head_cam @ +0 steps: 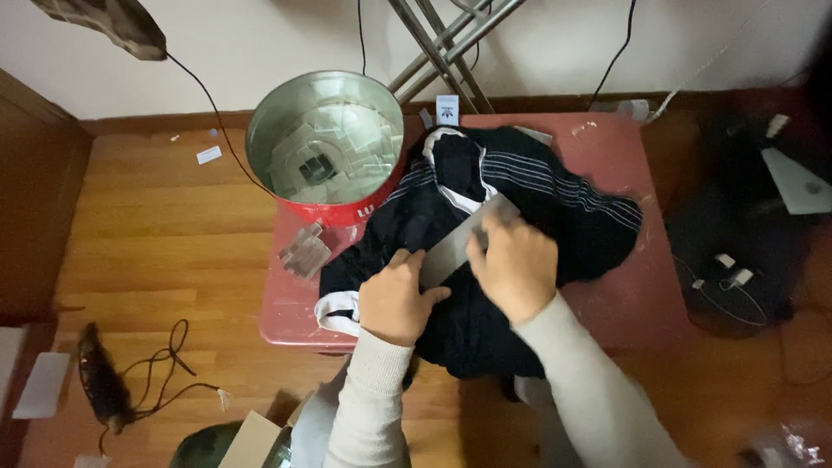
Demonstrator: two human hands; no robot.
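Red table (659, 286): tin (325, 143) beside garment (537, 208).

A pale wall (260, 35) runs along the far side, with a dark wooden skirting (156, 121) at its foot. The floor (165, 234) is warm wooden boards. A low red table (641, 295) stands in the middle, near the wall. Metal legs of a stand (442, 43) lean against the wall behind it. At the left edge is dark wooden furniture (35, 199). Black cables (165, 364) lie on the near-left floor. The light is dim and even.
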